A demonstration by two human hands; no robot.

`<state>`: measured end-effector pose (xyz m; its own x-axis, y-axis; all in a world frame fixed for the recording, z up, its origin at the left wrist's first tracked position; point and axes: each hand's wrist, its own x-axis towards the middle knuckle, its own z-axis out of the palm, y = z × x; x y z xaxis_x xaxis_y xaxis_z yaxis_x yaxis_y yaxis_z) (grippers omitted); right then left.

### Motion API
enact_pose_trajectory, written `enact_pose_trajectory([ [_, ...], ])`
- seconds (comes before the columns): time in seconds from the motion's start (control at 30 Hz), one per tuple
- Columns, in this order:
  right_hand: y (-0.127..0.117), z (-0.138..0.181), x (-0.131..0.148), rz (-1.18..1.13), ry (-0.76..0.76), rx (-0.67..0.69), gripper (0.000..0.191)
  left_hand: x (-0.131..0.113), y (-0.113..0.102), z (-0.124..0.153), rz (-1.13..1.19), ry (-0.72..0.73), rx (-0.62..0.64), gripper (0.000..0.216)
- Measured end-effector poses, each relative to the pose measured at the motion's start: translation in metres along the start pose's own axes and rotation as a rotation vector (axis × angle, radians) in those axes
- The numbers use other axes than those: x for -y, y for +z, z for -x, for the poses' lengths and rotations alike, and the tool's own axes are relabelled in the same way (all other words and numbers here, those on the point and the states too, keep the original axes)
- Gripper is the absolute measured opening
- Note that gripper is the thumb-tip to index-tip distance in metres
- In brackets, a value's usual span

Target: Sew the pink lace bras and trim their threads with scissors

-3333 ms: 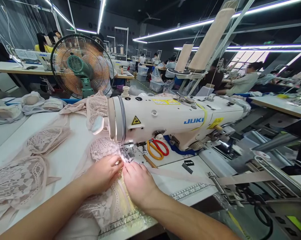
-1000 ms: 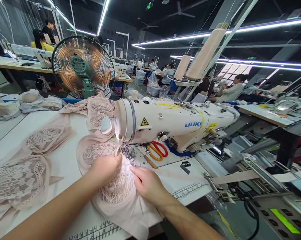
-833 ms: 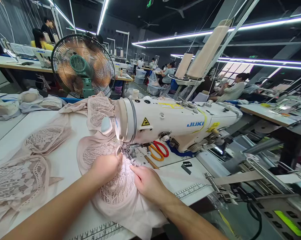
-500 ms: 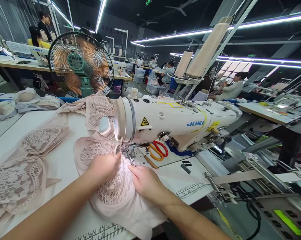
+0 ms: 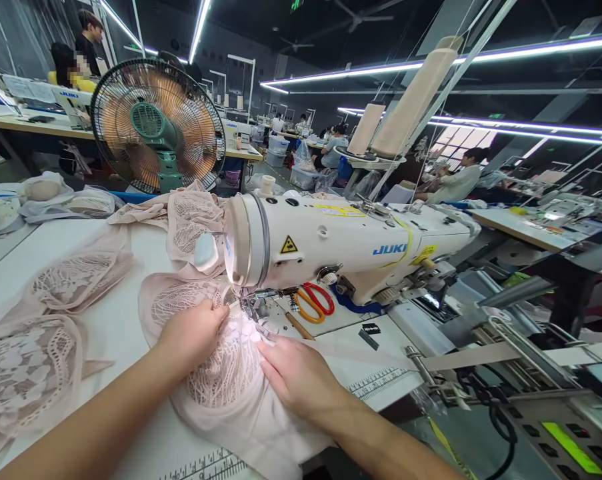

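Note:
A pale pink lace bra (image 5: 221, 387) lies under the head of a white sewing machine (image 5: 301, 233), its cups spread on the table and lit at the needle area. My left hand (image 5: 193, 337) is closed on the lace just left of the presser foot (image 5: 248, 307), thumb and forefinger pinched. On the right, my right hand (image 5: 298, 373) pinches the bra's edge beside the metal guide, with its other fingers curled over the fabric. A narrow light band (image 5: 365, 353) runs from near that hand toward a metal feeder on the right.
Scissors with red and orange handles (image 5: 315, 303), a wooden-handled tool (image 5: 299, 325) and black blades (image 5: 369, 336) lie right of the needle. More lace pieces (image 5: 51, 367) cover the left side. A large fan (image 5: 155, 127) stands behind; people sit at other machines.
My left hand has shifted left, away from the needle, and the lace there is drawn slightly left. My right hand stays near the guide. The view has moved a little.

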<state>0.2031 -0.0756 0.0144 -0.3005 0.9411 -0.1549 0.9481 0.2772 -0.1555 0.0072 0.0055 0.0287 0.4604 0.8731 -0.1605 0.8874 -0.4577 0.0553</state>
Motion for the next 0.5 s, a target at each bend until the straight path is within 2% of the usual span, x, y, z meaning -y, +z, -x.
enact_pose_trajectory([
  [0.13,0.015,0.012,-0.012,-0.014,-0.092,-0.038,0.021,-0.015,-0.003,0.019,-0.164,0.121,-0.085,0.040],
  [0.2,0.022,0.013,-0.015,-0.032,-0.110,-0.070,0.026,-0.024,-0.003,0.028,-0.174,0.156,-0.019,0.060],
  [0.3,0.027,0.008,-0.014,-0.033,-0.106,-0.093,0.030,-0.032,-0.005,0.035,-0.137,0.090,0.141,0.096],
  [0.37,0.026,0.003,-0.012,-0.006,-0.092,-0.093,0.031,-0.033,-0.006,0.034,-0.131,0.049,0.181,0.099],
  [0.5,0.014,-0.007,-0.003,0.063,-0.060,-0.066,0.035,-0.024,-0.004,0.027,-0.118,0.002,0.158,0.096],
])
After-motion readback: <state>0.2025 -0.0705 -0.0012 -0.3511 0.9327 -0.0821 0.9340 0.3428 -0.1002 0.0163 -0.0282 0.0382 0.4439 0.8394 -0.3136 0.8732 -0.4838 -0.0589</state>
